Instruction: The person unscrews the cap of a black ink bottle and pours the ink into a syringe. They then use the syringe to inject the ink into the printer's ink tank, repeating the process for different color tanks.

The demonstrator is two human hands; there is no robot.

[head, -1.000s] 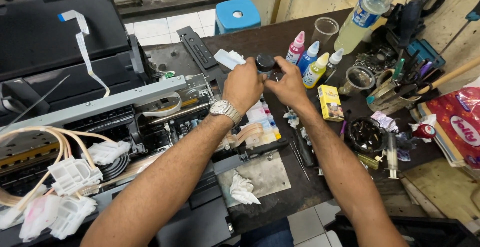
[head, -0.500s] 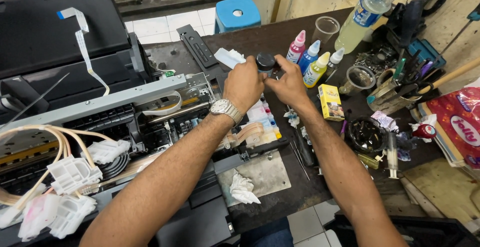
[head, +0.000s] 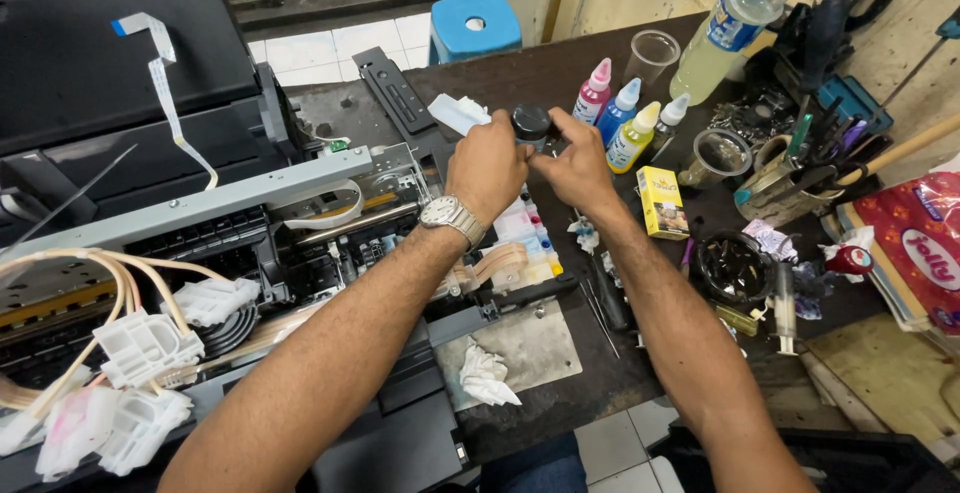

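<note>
Both my hands meet over the dark workbench around a small black bottle (head: 531,123). My left hand (head: 487,165), with a metal wristwatch (head: 452,217) on the wrist, grips the bottle's left side. My right hand (head: 576,161) holds its right side with the fingers at the bottle's top. Just right of them stand several small ink bottles (head: 622,118) with pink, blue, yellow and white caps. Below my hands lies an ink tank block (head: 527,243) with coloured chambers, joined to the opened printer (head: 250,253).
A dismantled printer with white tubes and white parts (head: 130,353) fills the left. A clear cup (head: 653,53), a large plastic bottle (head: 722,28), a yellow box (head: 660,201), syringes (head: 783,303), tool holders (head: 800,158), a crumpled tissue (head: 487,378) and a blue stool (head: 475,25) surround the work area.
Hardly anything differs; both hands stay on the black bottle in the same place, with only slight shifts of the fingers.
</note>
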